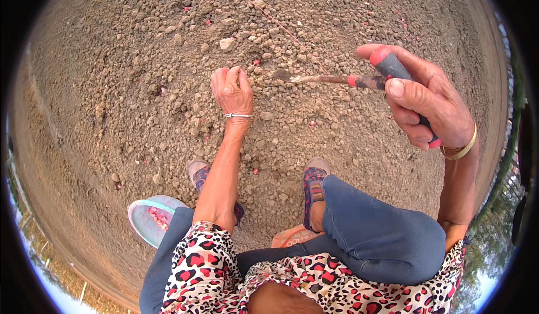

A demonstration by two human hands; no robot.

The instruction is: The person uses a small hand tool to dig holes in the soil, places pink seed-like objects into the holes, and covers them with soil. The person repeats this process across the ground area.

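Observation:
My right hand (442,99) grips a small T-handled digging tool (328,79) by its grey grip with red ends. The tool's narrow flat blade points left, over the cloddy soil (269,141). Left of the blade tip, my left hand (232,93) is low over the soil with its fingers curled downward. The fingertips are hidden, so whether they hold anything cannot be made out. A pink seed-like piece (256,62) lies between that hand and the blade. By my left leg, a pale turquoise plastic basin (138,223) holds several pink seed-like pieces (158,218).
A thin pink string (278,23) runs diagonally across the soil. A pale stone (227,43) lies beyond my left hand. My patterned shoes (312,183) stand on the soil, with an orange printed bag or sheet (290,236) between my legs. Pink bits are scattered about.

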